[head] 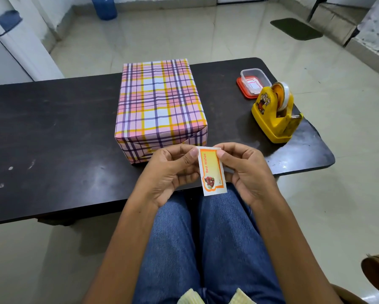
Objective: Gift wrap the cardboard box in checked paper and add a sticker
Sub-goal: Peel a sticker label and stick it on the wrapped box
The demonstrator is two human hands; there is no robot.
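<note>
The box (160, 104), wrapped all over in pink, yellow and purple checked paper, stands in the middle of the black table (52, 132). Just in front of it, over the table's near edge, I hold an orange and yellow "Best Wishes" sticker (211, 171) upright on its white backing. My left hand (173, 174) pinches its top left edge with thumb and fingers. My right hand (245, 170) pinches the top right corner, where the backing curls away a little.
A yellow tape dispenser (276, 113) stands at the right of the table. Behind it sits a small clear tub (255, 81) of stickers on a red lid. My knees in blue jeans are under the table's near edge.
</note>
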